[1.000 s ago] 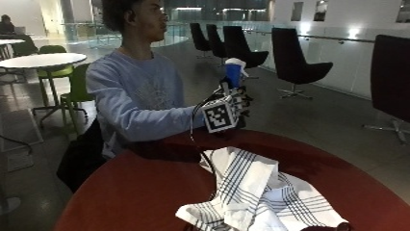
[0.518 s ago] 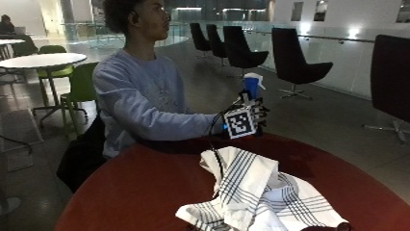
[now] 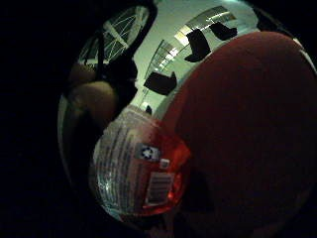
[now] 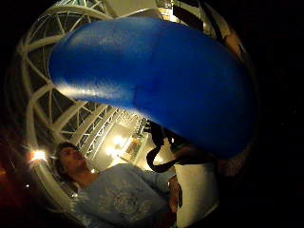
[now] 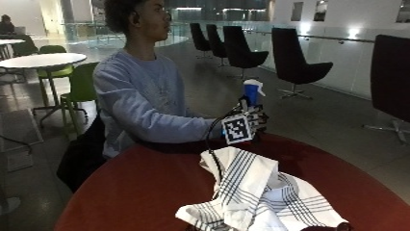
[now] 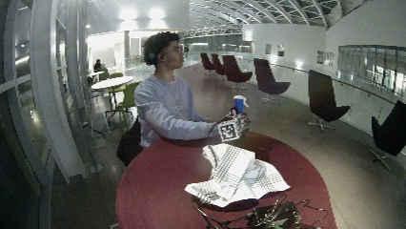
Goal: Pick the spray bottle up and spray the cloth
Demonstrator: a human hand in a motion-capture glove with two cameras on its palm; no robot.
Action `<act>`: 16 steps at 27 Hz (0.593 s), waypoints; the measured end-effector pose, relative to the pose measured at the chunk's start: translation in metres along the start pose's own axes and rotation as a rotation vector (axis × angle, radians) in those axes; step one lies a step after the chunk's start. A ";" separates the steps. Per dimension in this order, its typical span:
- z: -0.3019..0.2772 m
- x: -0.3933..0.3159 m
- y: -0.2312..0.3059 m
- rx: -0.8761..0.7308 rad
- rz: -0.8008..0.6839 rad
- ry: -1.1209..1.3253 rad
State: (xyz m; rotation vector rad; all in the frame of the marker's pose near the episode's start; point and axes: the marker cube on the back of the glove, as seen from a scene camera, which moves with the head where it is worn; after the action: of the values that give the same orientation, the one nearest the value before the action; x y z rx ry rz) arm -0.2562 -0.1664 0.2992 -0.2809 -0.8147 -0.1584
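We see the spray bottle (image 5: 252, 92) held upright above the far edge of the round red table (image 5: 141, 192), its blue spray head with a white nozzle tip standing clear above the gloved right hand (image 5: 254, 123). The hand's fingers are curled round the bottle's body, gripping it below the head. The bottle is lifted off the tabletop, just beyond the cloth (image 5: 256, 195) and higher than it.

From the little finger side palm view we make out the bottle's lower body (image 3: 136, 166) close to the palm: a clear, rounded container with a printed label, a recycling mark and a barcode, and the red tabletop (image 3: 247, 129) beneath it. In the thumb side palm view the blue spray head (image 4: 156, 80) fills much of the picture.

The cloth is a white dish towel with dark stripes in a grid pattern, lying crumpled in a heap on the table, nearer the camera than the hand and apart from it. In the wide outside view we see the towel (image 6: 238, 179) on the middle of the table, with a tangle of dark cables (image 6: 266, 217) near the table's front edge.

The person sits at the table in a light blue sweatshirt (image 5: 137, 101). Black high-backed chairs (image 5: 291, 60) stand along the glass railing behind, and a white round table (image 5: 42, 60) with green chairs (image 5: 80, 86) stands off to the side.
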 end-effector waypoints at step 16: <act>-0.188 -0.069 0.121 0.136 -0.065 0.445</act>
State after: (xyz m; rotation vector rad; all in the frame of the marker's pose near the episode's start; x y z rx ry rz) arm -0.1427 -0.1070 0.1032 -0.0840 -0.3901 -0.2157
